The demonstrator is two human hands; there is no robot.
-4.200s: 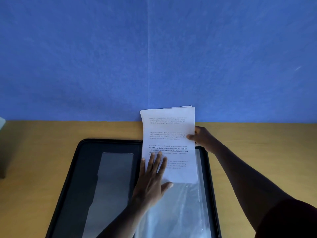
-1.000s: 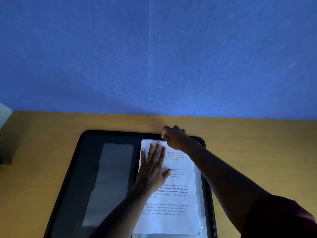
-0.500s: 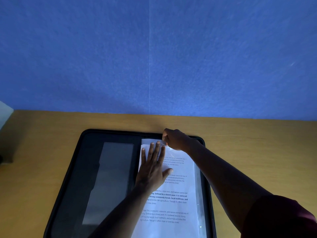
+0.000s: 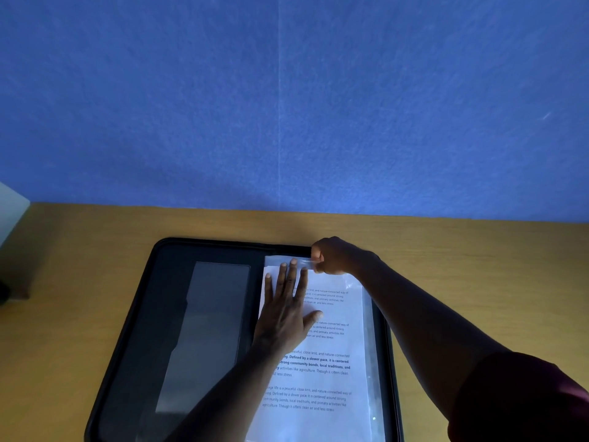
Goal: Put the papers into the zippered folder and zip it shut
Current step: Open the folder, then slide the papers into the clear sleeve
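Observation:
A black zippered folder [image 4: 134,314] lies open flat on the wooden desk. The printed papers [image 4: 331,371] lie on its right half, inside a clear plastic sleeve [image 4: 371,362] whose edge shows along the right side. My left hand [image 4: 285,311] rests flat on the upper left of the papers, fingers spread. My right hand [image 4: 333,255] is at the top edge of the sleeve, its fingers pinching the clear plastic there. The folder's near edge is out of frame.
The folder's left half carries a grey flat pocket [image 4: 207,330]. A blue felt wall [image 4: 287,106] rises behind the desk [image 4: 478,266]. A pale object [image 4: 9,205] and a dark shape sit at the far left edge.
The papers have slid down from sticking out past the folder's top edge to lying inside the sleeve. My right hand moved from the papers' side to the sleeve's top edge.

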